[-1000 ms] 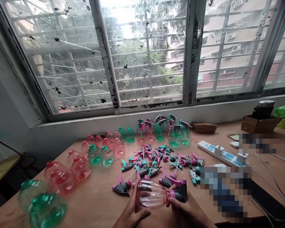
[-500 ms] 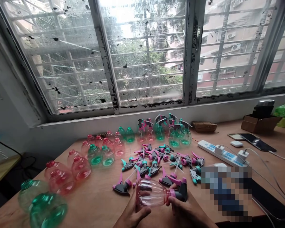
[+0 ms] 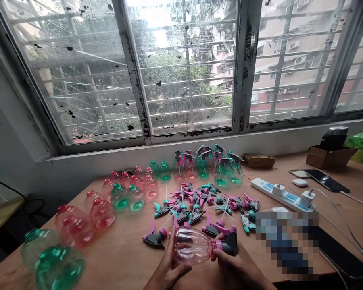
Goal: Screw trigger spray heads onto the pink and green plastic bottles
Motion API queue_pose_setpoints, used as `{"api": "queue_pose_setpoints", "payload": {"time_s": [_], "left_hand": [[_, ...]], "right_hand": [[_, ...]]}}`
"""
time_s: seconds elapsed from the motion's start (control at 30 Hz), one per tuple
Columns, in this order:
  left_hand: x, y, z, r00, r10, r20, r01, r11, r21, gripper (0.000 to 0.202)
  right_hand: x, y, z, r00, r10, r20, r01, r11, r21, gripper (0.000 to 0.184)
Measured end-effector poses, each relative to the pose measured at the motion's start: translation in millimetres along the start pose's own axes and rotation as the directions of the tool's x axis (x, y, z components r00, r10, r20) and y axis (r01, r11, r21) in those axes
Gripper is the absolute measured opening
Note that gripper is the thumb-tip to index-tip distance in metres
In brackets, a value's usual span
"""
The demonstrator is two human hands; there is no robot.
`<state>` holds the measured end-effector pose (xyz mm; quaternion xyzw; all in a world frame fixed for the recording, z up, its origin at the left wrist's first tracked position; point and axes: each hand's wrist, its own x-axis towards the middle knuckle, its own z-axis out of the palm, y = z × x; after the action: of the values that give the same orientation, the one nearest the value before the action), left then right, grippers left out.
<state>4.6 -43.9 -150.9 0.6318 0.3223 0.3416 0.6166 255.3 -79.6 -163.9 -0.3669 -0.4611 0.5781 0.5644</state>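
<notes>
A clear pink plastic bottle [image 3: 195, 246] lies on its side just above the wooden table [image 3: 124, 253], held between both hands. My left hand [image 3: 169, 268] wraps round the bottle's body. My right hand [image 3: 234, 268] grips the pink collar and dark trigger sprayer head [image 3: 228, 245] at the bottle's neck. Just beyond lies a heap of loose pink and teal sprayer heads [image 3: 199, 203] with their dip tubes.
Empty pink and green bottles [image 3: 103, 211] lie across the left of the table. Finished spray bottles [image 3: 214, 167] stand by the window sill. A white power strip [image 3: 282, 195], phones [image 3: 326, 181], cables and a cardboard box [image 3: 326, 155] occupy the right side.
Hardly anything differs. The bottle has shifted very slightly in my hands, and my right hand's fingers have turned a little on the sprayer collar.
</notes>
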Motion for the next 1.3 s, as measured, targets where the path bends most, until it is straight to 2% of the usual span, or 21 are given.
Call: {"api": "queue_pose_setpoints", "payload": {"time_s": [0.1,0.3,0.37,0.5,0.6,0.77,0.93,1.03,1.1,1.3], "left_hand": [[1.1,-3.7,-1.5,1.0,-0.008,0.005,0.008,1.0,0.009,0.121],[3.5,-4.4,1.0,0.996,0.094,0.0,-0.094,0.995,0.027,0.12],[2.3,-2.5,1.9,0.995,0.097,-0.012,-0.096,0.995,0.02,0.122],[1.2,-3.6,0.7,0.997,0.073,0.029,-0.07,0.995,-0.076,0.114],[3.1,-7.8,-2.1,0.998,0.05,0.022,-0.05,0.999,-0.021,0.11],[5.2,-7.1,-2.5,0.993,0.12,0.012,-0.12,0.99,0.075,0.114],[1.0,-1.2,0.2,0.997,0.076,0.024,-0.075,0.997,-0.037,0.124],[0.6,-4.1,-1.9,0.998,0.032,0.046,-0.03,0.998,-0.055,0.107],[1.6,-7.8,-3.7,0.997,0.05,0.058,-0.049,0.999,-0.024,0.1],[3.5,-7.7,-1.0,0.995,0.094,-0.033,-0.091,0.993,0.076,0.113]], "right_hand": [[0.3,0.8,0.0,1.0,0.0,-0.008,0.0,1.0,0.007,0.048],[1.2,0.0,-0.2,1.0,-0.018,0.003,0.018,1.0,0.003,0.046],[1.4,0.5,-0.3,1.0,-0.018,0.011,0.018,1.0,0.005,0.045],[1.7,2.3,-0.7,1.0,-0.011,0.001,0.011,1.0,0.01,0.046],[2.0,2.2,-0.9,1.0,-0.009,0.003,0.009,1.0,0.005,0.047],[1.5,1.0,-0.6,1.0,-0.004,-0.005,0.005,1.0,0.014,0.048],[-0.7,-0.2,-0.2,1.0,0.009,-0.022,-0.009,1.0,-0.002,0.047],[-1.4,-0.7,-0.1,0.999,0.016,-0.03,-0.016,1.0,0.008,0.049],[-1.2,-0.2,-0.5,0.999,0.007,-0.039,-0.006,1.0,0.014,0.048],[0.0,2.6,-1.6,0.999,-0.005,-0.048,0.006,1.0,0.007,0.048]]}}
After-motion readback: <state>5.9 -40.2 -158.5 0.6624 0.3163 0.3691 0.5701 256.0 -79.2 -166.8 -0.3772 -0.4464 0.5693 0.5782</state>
